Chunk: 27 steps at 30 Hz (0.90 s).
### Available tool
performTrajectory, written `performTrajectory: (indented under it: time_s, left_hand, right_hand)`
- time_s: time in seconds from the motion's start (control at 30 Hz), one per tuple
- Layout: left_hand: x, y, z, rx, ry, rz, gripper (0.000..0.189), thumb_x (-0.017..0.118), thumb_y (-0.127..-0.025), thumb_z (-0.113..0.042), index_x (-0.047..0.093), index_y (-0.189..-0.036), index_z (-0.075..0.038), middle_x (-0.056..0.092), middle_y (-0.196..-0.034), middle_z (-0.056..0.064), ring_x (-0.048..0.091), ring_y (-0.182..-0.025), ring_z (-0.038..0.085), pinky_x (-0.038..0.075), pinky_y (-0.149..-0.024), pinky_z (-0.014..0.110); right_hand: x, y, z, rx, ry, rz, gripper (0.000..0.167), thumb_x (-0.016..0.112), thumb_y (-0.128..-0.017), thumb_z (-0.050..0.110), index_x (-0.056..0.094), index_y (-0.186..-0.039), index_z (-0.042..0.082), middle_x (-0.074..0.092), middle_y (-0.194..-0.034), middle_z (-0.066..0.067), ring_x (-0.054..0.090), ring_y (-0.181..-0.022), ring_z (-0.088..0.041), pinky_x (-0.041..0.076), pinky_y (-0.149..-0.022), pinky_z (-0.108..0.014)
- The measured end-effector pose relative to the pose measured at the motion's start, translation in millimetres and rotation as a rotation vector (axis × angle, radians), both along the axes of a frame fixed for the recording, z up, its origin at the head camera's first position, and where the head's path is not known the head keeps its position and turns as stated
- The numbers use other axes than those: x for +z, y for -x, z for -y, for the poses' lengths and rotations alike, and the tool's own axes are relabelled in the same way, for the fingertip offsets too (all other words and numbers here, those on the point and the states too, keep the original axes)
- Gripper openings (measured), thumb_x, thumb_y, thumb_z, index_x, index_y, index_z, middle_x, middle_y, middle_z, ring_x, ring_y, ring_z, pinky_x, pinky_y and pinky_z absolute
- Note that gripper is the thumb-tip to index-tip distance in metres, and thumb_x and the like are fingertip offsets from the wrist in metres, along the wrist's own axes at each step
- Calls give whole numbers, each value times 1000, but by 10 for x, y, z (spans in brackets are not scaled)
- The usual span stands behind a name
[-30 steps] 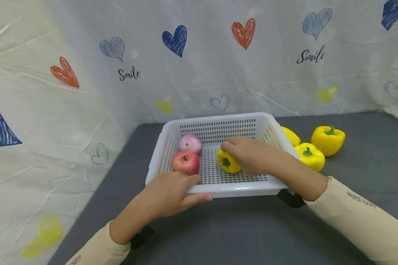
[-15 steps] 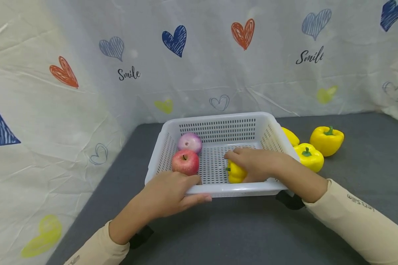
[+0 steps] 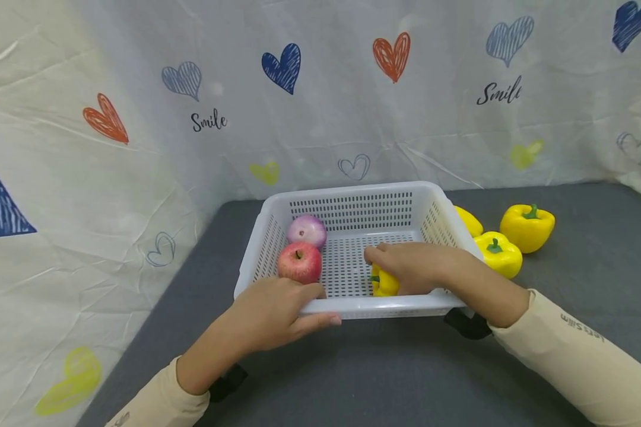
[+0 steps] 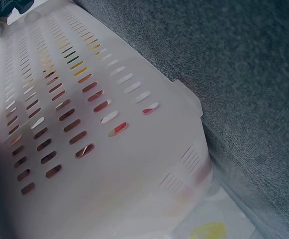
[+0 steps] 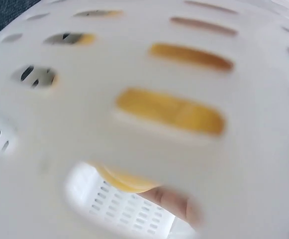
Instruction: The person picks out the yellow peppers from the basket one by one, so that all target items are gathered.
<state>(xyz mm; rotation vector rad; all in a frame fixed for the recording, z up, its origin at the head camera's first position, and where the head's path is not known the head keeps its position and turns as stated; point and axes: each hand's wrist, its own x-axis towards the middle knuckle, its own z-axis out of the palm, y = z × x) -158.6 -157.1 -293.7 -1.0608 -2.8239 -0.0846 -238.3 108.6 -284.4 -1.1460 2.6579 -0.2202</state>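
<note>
A white plastic basket (image 3: 352, 306) with slotted walls stands on the dark table. My left hand (image 3: 272, 311) grips its front rim, thumb outside and fingers over the inner side. Inside the basket, near the front wall, my right hand (image 3: 413, 267) holds a yellow bell pepper (image 3: 386, 284), whose green stem faces left. The hand covers much of that pepper. A red apple (image 3: 300, 263) and a purple onion (image 3: 307, 230) sit in the left part of the basket. Through the wall's slots, the right wrist view shows the yellow pepper (image 5: 171, 112) and a finger (image 5: 171, 200).
Outside the basket's right wall lie two whole-looking yellow bell peppers, one nearer (image 3: 499, 255) and one farther right (image 3: 527, 228). A third yellow piece (image 3: 468, 221) is partly hidden by the wall. A heart-printed white curtain (image 3: 331, 107) hangs behind the grey tabletop (image 3: 352, 367).
My right hand has moved the yellow bell pepper rightward and toward the front wall, turning its stem to the left. My left hand stays on the rim.
</note>
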Motion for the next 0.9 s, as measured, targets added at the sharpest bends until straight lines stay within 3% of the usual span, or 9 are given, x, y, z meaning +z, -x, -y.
performTrajectory:
  time_s: [0.3,0.9]
  left_hand:
    - [-4,-7,0,-12,5,-8,45,53,-94,-65,56,-89,-20,39,-59,-12,44,-53,7,38,-50,27]
    - [3,2,6,-9,-1,8,44,52,-95,-65,56,-91,-21,39,-60,-11,45,-56,7,38,-50,27]
  right_hand:
    - [15,-26,-17,20,40,-16,60,87,-75,42,53,-120,20,56,-98,7,56,-80,-13,49,-71,-29]
    - [81,-41,-67,-3,106,39,71,88,-70,49,53,-124,20,56,-98,8,57,-82,-12,50,-71,-30]
